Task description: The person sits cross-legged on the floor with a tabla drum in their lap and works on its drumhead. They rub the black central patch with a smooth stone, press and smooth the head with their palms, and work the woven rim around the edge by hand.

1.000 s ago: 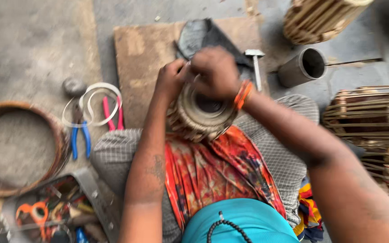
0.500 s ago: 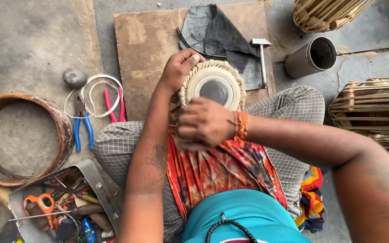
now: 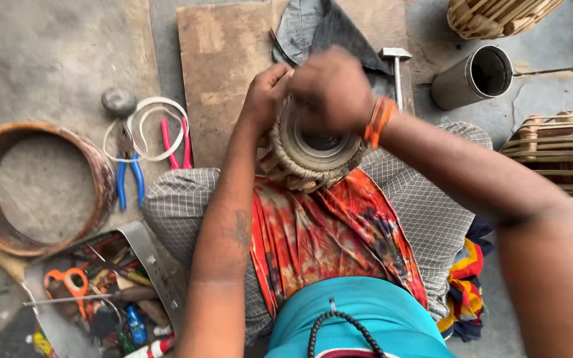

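Observation:
A small drum (image 3: 313, 156) with a braided rim rests on my lap, head facing up, against an orange patterned cloth (image 3: 329, 232). My left hand (image 3: 266, 93) grips the far left edge of its rim. My right hand (image 3: 329, 89), with an orange band at the wrist, lies over the far part of the drum head, fingers curled and blurred by motion. Whether it holds anything is hidden.
A wooden board (image 3: 227, 59) lies ahead with a dark cloth (image 3: 326, 30) and a hammer (image 3: 396, 63). A metal cup (image 3: 475, 76) lies right. Blue pliers (image 3: 127, 179), pink pliers (image 3: 175, 142), a wooden hoop (image 3: 8, 132) and a tool tray (image 3: 111, 292) sit left. Drum shells (image 3: 558, 149) stand right.
My right hand has moved from the near side of the drum up over its far rim. The drum head now shows below the hand.

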